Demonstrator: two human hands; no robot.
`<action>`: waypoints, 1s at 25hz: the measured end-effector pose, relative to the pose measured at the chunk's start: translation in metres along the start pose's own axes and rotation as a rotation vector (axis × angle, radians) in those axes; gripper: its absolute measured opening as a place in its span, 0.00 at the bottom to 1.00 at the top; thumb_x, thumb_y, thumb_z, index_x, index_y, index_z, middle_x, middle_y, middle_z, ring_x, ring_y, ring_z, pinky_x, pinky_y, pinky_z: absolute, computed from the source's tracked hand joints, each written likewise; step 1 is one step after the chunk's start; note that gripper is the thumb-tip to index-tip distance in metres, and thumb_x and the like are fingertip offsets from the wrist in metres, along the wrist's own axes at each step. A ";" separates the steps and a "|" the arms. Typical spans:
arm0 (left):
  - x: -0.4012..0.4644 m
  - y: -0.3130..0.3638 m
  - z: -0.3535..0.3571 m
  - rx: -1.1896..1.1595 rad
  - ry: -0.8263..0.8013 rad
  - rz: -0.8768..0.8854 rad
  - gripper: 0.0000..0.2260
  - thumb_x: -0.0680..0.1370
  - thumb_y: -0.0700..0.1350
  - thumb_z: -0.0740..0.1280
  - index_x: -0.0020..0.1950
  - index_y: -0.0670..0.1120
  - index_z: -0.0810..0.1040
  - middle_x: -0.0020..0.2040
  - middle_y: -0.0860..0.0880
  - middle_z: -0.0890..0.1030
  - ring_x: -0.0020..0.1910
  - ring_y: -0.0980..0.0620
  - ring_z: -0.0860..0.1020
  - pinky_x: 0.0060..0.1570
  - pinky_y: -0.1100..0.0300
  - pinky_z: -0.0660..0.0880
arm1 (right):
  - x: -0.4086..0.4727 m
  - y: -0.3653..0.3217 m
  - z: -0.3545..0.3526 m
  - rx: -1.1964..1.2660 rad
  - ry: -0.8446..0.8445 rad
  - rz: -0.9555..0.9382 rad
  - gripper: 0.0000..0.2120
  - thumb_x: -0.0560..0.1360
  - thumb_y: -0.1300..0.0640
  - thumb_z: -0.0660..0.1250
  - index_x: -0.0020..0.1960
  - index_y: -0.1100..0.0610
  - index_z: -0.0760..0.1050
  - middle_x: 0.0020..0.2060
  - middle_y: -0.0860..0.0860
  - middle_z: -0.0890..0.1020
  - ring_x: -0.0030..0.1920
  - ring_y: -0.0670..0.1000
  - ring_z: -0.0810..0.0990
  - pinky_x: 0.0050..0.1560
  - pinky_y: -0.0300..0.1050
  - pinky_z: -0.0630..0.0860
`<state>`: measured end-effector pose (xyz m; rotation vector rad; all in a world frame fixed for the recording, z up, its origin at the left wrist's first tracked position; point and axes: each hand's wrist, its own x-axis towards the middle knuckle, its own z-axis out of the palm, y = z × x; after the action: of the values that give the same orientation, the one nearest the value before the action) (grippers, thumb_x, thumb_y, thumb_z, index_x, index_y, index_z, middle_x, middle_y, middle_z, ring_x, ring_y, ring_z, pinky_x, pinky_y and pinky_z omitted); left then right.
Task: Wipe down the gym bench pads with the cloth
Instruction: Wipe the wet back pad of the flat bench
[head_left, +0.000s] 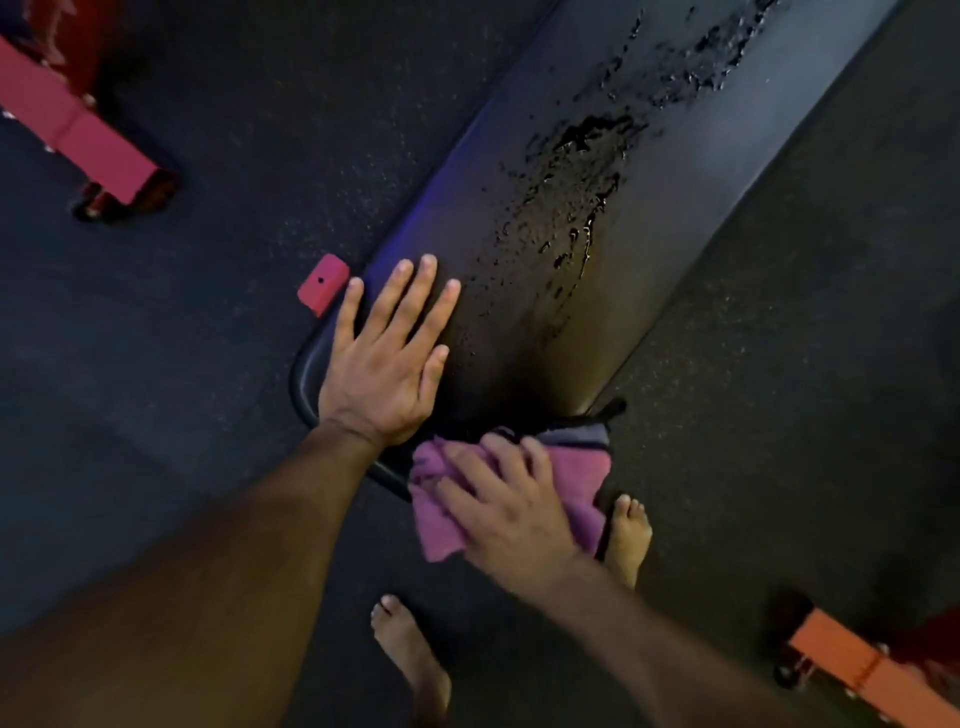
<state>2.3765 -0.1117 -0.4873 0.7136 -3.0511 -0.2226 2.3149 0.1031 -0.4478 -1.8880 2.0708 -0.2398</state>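
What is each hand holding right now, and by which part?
Right hand presses the cloth from above, fingers spread over its middle. Left hand holds nothing; it rests flat on the bench pad.

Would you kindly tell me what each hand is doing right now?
Left hand: open, flat on the bench pad.
Right hand: open, pressing the cloth.
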 end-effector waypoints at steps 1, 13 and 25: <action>-0.001 -0.001 0.001 -0.006 0.001 0.009 0.27 0.86 0.53 0.51 0.85 0.49 0.57 0.86 0.46 0.55 0.84 0.47 0.53 0.80 0.35 0.52 | 0.007 0.020 -0.007 -0.014 0.013 -0.024 0.31 0.67 0.46 0.69 0.69 0.47 0.72 0.69 0.51 0.68 0.65 0.58 0.68 0.64 0.59 0.63; 0.001 -0.001 0.004 -0.029 -0.040 -0.017 0.28 0.85 0.53 0.51 0.86 0.52 0.52 0.86 0.47 0.51 0.85 0.47 0.50 0.81 0.36 0.47 | 0.017 -0.041 0.010 0.096 0.214 0.572 0.37 0.58 0.53 0.81 0.66 0.51 0.75 0.66 0.52 0.73 0.64 0.60 0.69 0.64 0.58 0.62; -0.002 -0.002 0.004 -0.015 -0.020 -0.014 0.28 0.85 0.52 0.52 0.86 0.51 0.54 0.86 0.47 0.52 0.85 0.47 0.51 0.81 0.38 0.46 | 0.069 0.099 -0.043 0.002 0.368 0.706 0.18 0.75 0.48 0.68 0.65 0.45 0.74 0.66 0.48 0.73 0.61 0.57 0.70 0.58 0.54 0.65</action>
<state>2.3792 -0.1114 -0.4911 0.7359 -3.0610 -0.2544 2.2025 0.0419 -0.4496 -1.0517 2.8205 -0.4276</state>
